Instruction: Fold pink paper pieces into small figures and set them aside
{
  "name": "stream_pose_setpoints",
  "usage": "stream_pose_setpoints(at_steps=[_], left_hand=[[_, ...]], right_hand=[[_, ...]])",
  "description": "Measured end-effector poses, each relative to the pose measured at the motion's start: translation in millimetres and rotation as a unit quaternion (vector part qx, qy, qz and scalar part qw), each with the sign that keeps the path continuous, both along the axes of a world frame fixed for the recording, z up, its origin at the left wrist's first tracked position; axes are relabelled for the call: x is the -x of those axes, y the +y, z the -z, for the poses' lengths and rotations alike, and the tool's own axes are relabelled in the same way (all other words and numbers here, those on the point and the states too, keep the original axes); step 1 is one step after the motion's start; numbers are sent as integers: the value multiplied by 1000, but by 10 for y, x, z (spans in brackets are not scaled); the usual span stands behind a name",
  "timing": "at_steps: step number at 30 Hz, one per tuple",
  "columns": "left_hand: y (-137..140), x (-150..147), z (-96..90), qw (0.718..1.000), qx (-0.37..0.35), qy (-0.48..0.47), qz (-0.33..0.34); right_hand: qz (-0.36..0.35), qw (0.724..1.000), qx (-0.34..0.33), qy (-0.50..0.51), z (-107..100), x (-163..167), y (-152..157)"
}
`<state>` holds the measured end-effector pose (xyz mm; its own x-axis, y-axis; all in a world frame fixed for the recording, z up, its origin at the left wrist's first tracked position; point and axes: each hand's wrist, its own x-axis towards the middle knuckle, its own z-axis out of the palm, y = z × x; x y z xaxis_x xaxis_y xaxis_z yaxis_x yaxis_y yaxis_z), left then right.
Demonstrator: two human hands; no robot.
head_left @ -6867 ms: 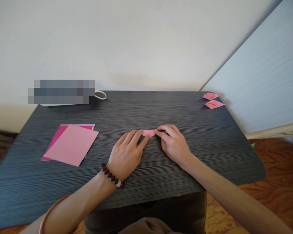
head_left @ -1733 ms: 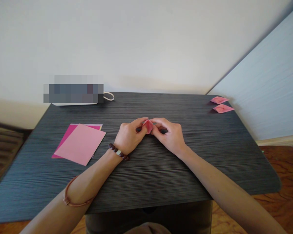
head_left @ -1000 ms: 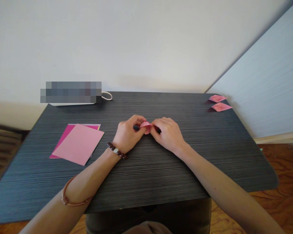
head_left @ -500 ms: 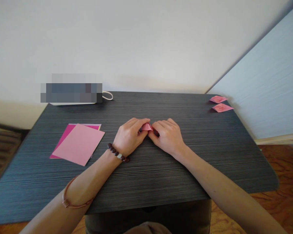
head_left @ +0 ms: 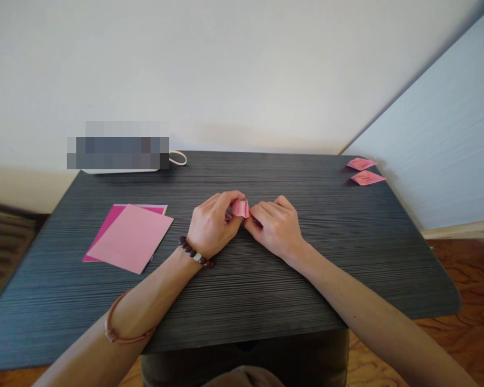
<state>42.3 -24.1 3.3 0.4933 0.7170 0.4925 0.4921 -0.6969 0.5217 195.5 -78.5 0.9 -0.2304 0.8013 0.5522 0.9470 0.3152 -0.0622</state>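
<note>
Above the middle of the dark table, my left hand (head_left: 213,223) pinches a small piece of folded pink paper (head_left: 241,208) between thumb and fingers. My right hand (head_left: 277,223) is closed at the paper's right edge, its thumb and forefinger pressed together there. The paper looks creased and curved, and part of it is hidden behind my left fingers. At the far right corner lie two folded pink paper pieces (head_left: 366,178), one behind the other, pointed at their ends.
Left of my hands lies a stack of square paper sheets (head_left: 131,239), pale pink on top of magenta. A blurred-out object with a white loop (head_left: 178,157) stands at the back left. The dark table (head_left: 242,301) meets a wall behind and a pale panel (head_left: 435,134) at right.
The folded paper has turned in my fingers and now shows a wider, curved pink face. My left forefinger has lifted slightly; the right hand has barely moved.
</note>
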Motion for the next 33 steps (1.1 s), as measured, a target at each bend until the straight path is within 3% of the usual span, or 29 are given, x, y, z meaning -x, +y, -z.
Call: stream_pose_setpoints(at_steps=[9, 26, 29, 33], left_hand=[[26, 27, 10, 998, -49, 38, 23], [8, 15, 13, 998, -32, 50, 7], [18, 17, -8, 998, 43, 37, 17], [72, 42, -68, 969, 237, -27, 70]], right_hand=[[-7, 1000, 7, -12, -6, -21, -5], [-12, 1000, 5, -2, -12, -16, 9], [-7, 1000, 9, -6, -21, -42, 8], [15, 1000, 11, -9, -38, -94, 9]])
